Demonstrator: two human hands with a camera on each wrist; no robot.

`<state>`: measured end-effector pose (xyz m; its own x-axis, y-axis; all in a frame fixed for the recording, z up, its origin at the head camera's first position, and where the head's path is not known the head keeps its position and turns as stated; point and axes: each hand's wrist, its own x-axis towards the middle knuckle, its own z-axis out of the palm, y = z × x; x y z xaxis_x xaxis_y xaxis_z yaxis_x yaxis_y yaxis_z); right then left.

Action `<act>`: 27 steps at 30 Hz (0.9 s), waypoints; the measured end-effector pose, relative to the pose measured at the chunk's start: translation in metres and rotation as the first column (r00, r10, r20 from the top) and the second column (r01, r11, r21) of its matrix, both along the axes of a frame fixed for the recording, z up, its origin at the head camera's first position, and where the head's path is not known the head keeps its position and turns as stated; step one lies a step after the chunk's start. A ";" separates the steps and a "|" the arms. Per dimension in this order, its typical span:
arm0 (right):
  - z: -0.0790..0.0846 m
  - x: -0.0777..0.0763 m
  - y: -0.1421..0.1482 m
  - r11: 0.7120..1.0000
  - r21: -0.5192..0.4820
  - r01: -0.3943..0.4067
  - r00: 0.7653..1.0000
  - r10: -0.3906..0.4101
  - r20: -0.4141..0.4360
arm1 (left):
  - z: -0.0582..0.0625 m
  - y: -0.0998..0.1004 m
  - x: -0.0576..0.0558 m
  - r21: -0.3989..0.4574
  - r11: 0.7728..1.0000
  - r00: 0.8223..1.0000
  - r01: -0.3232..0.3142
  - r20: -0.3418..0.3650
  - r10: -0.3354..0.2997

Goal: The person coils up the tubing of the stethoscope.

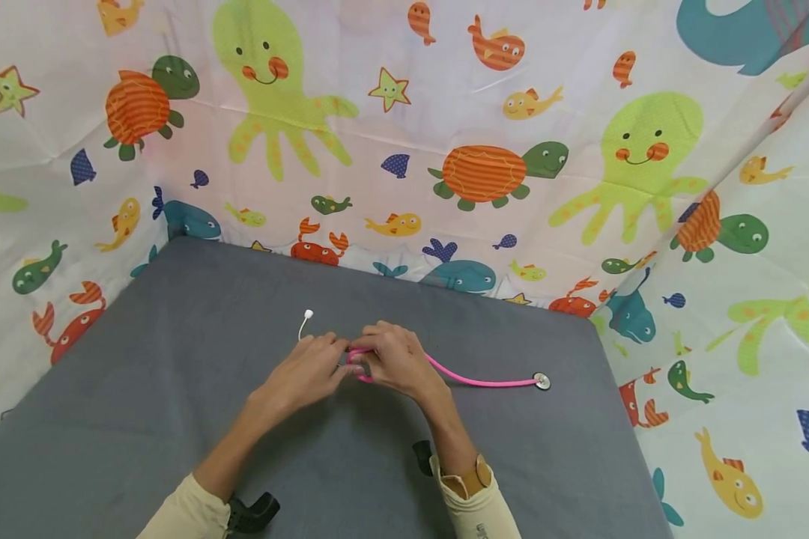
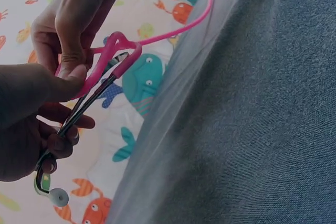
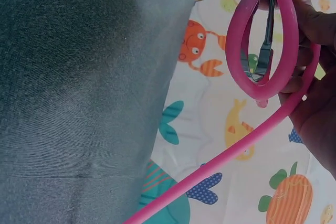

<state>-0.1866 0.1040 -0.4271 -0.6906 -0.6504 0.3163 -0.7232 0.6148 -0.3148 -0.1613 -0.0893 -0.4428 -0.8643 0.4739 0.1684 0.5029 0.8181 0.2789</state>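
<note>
Glossy tubing (image 3: pixel 210 167), metal stems (image 2: pixel 90 100), matt cloth (image 1: pixel 526 464)

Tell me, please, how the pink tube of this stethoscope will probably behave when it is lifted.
The pink tube is probably flexible, since it runs in a smooth curve from the right hand. Its far end may droop and swing, because a metallic-looking chest piece is attached there. It looks smooth and slightly shiny, so it may slip a little.
</note>
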 end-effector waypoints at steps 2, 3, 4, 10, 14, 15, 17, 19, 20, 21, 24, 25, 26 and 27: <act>-0.001 0.000 0.000 1.000 -0.004 0.003 1.000 -0.003 -0.004 | 0.000 0.001 0.000 0.005 1.000 0.999 0.005 -0.032 -0.005; -0.001 0.000 0.000 1.000 -0.007 0.005 1.000 -0.005 -0.007 | 0.000 0.001 0.000 0.009 1.000 0.999 0.007 -0.046 -0.007; -0.001 0.000 0.000 1.000 -0.008 0.008 1.000 -0.009 -0.012 | -0.001 0.001 0.000 0.013 1.000 0.998 0.008 -0.058 -0.008; -0.003 0.001 -0.001 0.999 -0.024 0.021 1.000 -0.021 -0.012 | 0.001 0.003 -0.001 0.022 1.000 0.998 0.004 -0.063 -0.002; -0.002 0.002 0.000 0.996 -0.071 0.049 0.998 -0.046 0.047 | 0.003 0.002 0.002 0.038 0.999 1.000 -0.013 0.029 0.012; -0.002 0.002 0.001 0.996 -0.079 0.052 0.997 -0.047 0.056 | 0.003 0.001 0.002 0.044 0.999 0.998 -0.015 0.054 0.013; -0.002 0.001 0.002 0.995 -0.094 0.044 0.997 -0.038 0.061 | 0.003 0.001 0.003 0.063 0.998 0.995 -0.021 0.096 0.015; -0.002 -0.001 0.004 0.994 -0.103 0.027 0.998 -0.020 0.061 | 0.003 -0.001 0.003 0.091 0.996 0.994 -0.014 0.113 0.004; -0.002 -0.002 0.006 0.994 -0.104 0.017 0.998 -0.011 0.058 | 0.003 -0.002 0.003 0.109 0.994 0.993 -0.013 0.122 0.000; -0.003 -0.003 0.007 0.994 -0.110 0.011 0.998 -0.004 0.060 | 0.003 -0.002 0.004 0.135 0.991 0.991 -0.011 0.131 -0.007; -0.002 -0.005 0.012 0.988 -0.153 0.016 0.993 0.002 0.118 | 0.002 -0.007 0.003 0.227 0.974 0.986 0.001 0.164 -0.039; -0.002 -0.006 0.014 0.985 -0.169 0.021 0.991 0.002 0.136 | 0.001 -0.008 0.003 0.258 0.966 0.983 0.005 0.175 -0.052; -0.002 -0.007 0.017 0.983 -0.183 0.024 0.988 0.004 0.152 | 0.001 -0.010 0.003 0.284 0.959 0.981 0.009 0.184 -0.064; -0.002 -0.009 0.020 0.979 -0.203 0.027 0.987 0.007 0.162 | 0.002 -0.012 0.003 0.315 0.949 0.978 0.020 0.191 -0.084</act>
<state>-0.1952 0.1240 -0.4293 -0.7494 -0.5767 0.3253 -0.6467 0.5322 -0.5463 -0.1584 -0.1017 -0.4409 -0.8706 0.4714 0.1406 0.4505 0.6492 0.6129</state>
